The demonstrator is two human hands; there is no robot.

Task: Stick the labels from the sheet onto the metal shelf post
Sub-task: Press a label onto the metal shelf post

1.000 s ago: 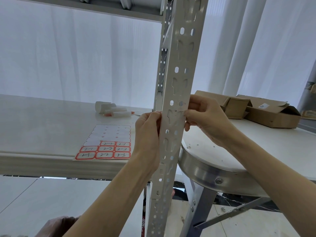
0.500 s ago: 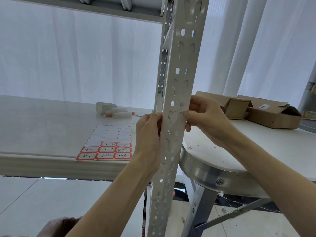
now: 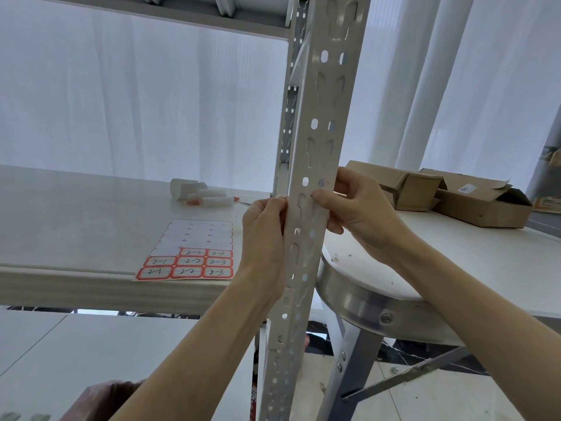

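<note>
The grey perforated metal shelf post (image 3: 318, 117) rises through the middle of the head view. My left hand (image 3: 264, 235) grips its left edge with curled fingers. My right hand (image 3: 355, 208) pinches its right flange, thumb pressed flat on the front face and fingers behind. A tiny red trace shows by my right index finger; any label under the fingers is hidden. The label sheet (image 3: 194, 238) lies flat on the white table to the left. Its upper rows are peeled bare, and red-bordered handwritten labels fill the bottom rows.
A paper roll and white tubes (image 3: 200, 194) lie on the white table (image 3: 76, 223) behind the sheet. A round stool with a metal rim (image 3: 364, 296) stands just right of the post. Open cardboard boxes (image 3: 473, 199) sit at the right. A shelf board (image 3: 182, 13) runs overhead.
My right thumb has slid a little down and left onto the post's front face. My left hand stays on the post's left edge.
</note>
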